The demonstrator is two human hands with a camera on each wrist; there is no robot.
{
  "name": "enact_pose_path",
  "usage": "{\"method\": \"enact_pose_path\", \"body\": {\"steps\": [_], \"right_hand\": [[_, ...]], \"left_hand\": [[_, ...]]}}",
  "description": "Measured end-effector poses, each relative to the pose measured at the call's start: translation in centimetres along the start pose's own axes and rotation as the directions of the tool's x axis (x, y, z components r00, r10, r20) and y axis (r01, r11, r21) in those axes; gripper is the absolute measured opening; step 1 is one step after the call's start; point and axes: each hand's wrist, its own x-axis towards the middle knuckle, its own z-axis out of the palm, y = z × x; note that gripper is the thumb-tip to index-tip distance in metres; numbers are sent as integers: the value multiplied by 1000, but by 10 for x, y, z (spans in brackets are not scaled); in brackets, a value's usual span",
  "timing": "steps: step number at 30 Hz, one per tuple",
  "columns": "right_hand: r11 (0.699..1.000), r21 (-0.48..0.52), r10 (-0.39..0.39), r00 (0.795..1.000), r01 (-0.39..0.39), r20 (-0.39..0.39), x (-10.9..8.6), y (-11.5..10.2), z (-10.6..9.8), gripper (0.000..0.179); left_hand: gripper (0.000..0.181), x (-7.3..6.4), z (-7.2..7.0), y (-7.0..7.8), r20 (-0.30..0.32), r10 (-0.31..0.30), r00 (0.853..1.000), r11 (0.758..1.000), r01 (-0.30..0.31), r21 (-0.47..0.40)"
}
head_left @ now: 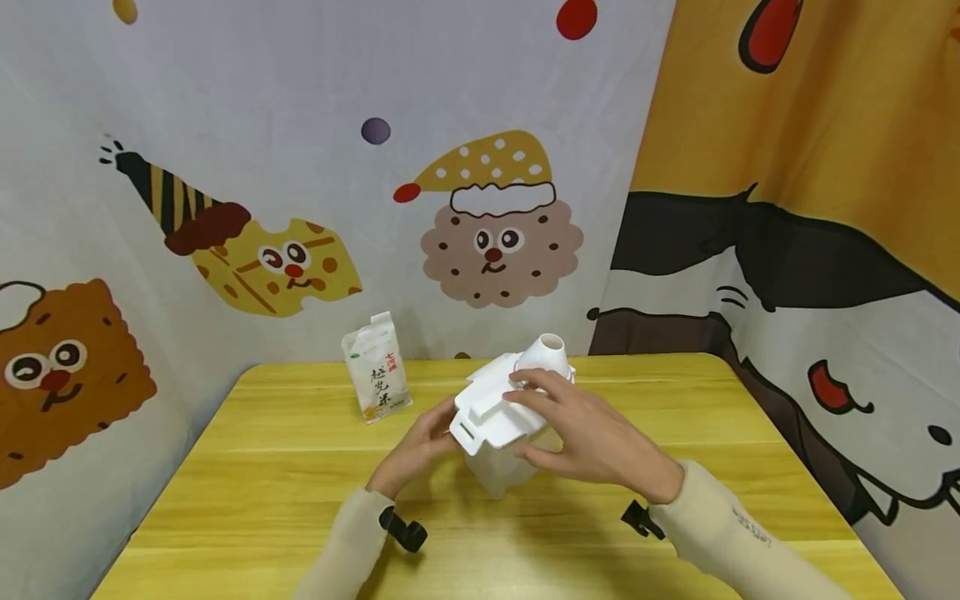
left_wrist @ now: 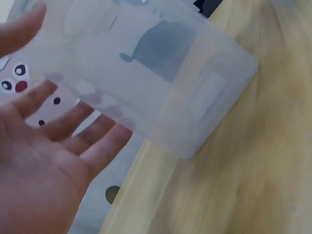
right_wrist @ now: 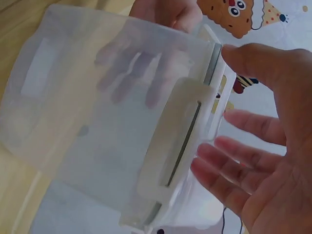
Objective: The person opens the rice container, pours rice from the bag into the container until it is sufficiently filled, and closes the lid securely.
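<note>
Item: white bag [head_left: 377, 371] with red and black lettering, standing toward the rear of the yellow wood-grain bench [head_left: 247, 500]. Item: left hand [head_left: 420, 446], fingers extended and apart along the side of the box, not clamped. Item: translucent plastic box [head_left: 497, 469], between the hands at mid-bench; white plastic lid [head_left: 487, 408] with slotted side flaps on top. Item: white hollow cone [head_left: 546, 353], at the lid's far end. Item: right hand [head_left: 573, 425], fingers spread apart beside the lid; contact uncertain.
</note>
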Motion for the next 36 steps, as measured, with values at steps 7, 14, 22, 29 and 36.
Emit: {"method": "enact_pose_path", "body": {"steps": [7,14,22,29,36], "right_hand": [[997,-51,-65,998,65,1,-11,4,-5,66],[993,-81,-81,997,80,-12,-19,7,-1,66],[986,-111,-123,992,122,-3,-19,12,6,65],[970,-186,-166,986,159,-22,-13,14,10,61],[934,-308,-196,980,182,-16,-8,15,15,50]], "left_hand": [[56,-2,11,4,-86,-2,996,1000,4,24],[52,-2,16,3,-122,-28,992,999,31,29],[48,-3,17,3,-178,-49,983,998,56,36],[46,-5,17,4,-200,-51,978,997,63,54],[35,-5,19,5,-236,-51,970,995,70,72]]}}
